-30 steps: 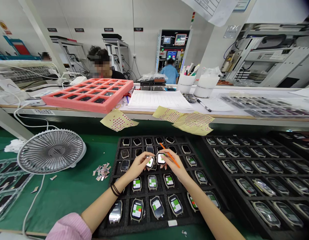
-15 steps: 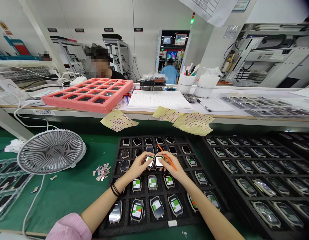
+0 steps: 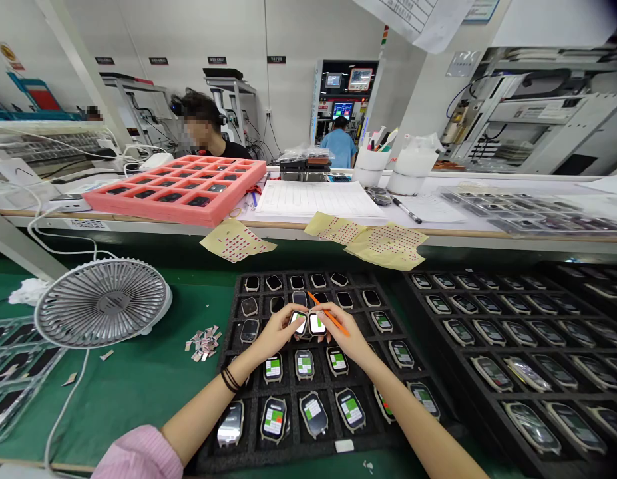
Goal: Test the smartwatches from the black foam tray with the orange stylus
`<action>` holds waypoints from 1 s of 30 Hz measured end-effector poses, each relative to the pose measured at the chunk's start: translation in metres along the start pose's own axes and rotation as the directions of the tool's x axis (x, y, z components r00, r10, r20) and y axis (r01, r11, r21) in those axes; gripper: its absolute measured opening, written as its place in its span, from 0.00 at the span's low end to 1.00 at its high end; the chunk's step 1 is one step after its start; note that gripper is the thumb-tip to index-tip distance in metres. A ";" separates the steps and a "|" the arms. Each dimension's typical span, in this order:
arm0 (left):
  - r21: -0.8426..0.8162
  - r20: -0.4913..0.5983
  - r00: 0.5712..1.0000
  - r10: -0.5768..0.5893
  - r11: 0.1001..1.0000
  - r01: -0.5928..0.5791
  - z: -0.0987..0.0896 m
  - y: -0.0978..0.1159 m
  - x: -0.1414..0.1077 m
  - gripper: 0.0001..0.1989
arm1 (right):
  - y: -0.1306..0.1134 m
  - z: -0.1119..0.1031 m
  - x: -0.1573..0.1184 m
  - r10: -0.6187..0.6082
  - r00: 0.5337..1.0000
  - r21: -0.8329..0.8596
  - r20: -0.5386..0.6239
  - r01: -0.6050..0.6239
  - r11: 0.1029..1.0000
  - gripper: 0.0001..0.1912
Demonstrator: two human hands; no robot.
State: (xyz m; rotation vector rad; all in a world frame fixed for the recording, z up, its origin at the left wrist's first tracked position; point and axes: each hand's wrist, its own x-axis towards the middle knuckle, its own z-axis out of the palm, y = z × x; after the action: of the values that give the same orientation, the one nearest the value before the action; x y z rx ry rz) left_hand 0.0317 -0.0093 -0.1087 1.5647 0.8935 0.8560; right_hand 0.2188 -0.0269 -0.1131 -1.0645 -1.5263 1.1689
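My left hand [image 3: 274, 331] pinches a smartwatch body [image 3: 299, 322] with a white-and-green screen film. My right hand [image 3: 347, 332] holds a second smartwatch body [image 3: 317, 324] right beside it, nearly touching. An orange stick [image 3: 329, 313] lies between my right fingers, its tip reaching over the upper rows. Both hands are above a black foam tray [image 3: 293, 454] whose pockets hold several watches, the nearer ones showing green-and-white labels. My fingers partly hide the pockets beneath them.
A second black tray of watches [image 3: 488, 372] lies to the right. A desk fan [image 3: 101, 303] and paper scraps [image 3: 204, 342] sit on the green mat to the left. Yellow sticker sheets [image 3: 385, 243] lie beyond the tray, and a pink foam tray [image 3: 173, 213] stands on the bench.
The right-hand watch has come left and down against the left-hand one. The orange stick now lies flatter, its tip swung left. The person across the bench has shifted slightly.
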 end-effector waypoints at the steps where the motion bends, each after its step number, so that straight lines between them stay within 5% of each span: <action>1: 0.007 -0.003 1.000 -0.002 1.000 0.002 0.000 0.000 0.000 0.19 | 0.000 0.000 0.000 -0.003 1.000 0.007 0.000 0.003 1.000 0.11; 17: 0.090 -0.057 0.996 0.073 0.994 -0.067 0.000 -0.002 0.000 0.13 | -0.006 0.001 0.004 0.118 0.992 0.237 -0.050 -0.102 0.966 0.16; 30: -0.015 -0.039 0.998 0.045 0.999 -0.046 0.000 -0.010 0.001 0.23 | 0.007 0.002 0.008 0.107 0.993 0.258 -0.038 -0.094 0.962 0.22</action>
State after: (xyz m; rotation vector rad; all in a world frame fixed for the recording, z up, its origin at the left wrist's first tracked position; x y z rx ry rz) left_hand 0.0314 -0.0071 -0.1180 1.5642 0.8795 0.9264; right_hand 0.2163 -0.0188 -0.1186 -0.9978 -1.2533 1.3580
